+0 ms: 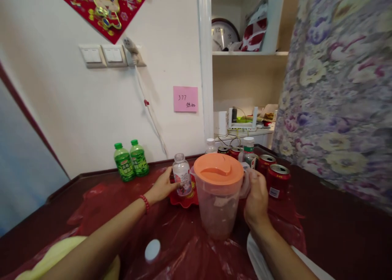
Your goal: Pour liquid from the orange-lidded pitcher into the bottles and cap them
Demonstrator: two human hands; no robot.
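My left hand (163, 187) is closed round a small clear bottle (181, 175) with a printed label and an uncapped mouth. The bottle is upright, over or on a red wavy-edged tray (185, 203); whether its base touches the tray I cannot tell. Just right of it is a clear plastic pitcher (217, 214) with an orange lid (219, 169). My right hand (256, 200) grips the pitcher's handle at its right side. A round white cap (152, 250) lies on the red plastic sheet in front of the tray.
Two green bottles (125, 163) stand by the wall at left. Several red cans (278, 181) and a white-capped bottle (248, 149) are behind and right of the pitcher. A yellow item (63, 253) lies at front left, under my left forearm. A floral curtain (337, 92) hangs at right.
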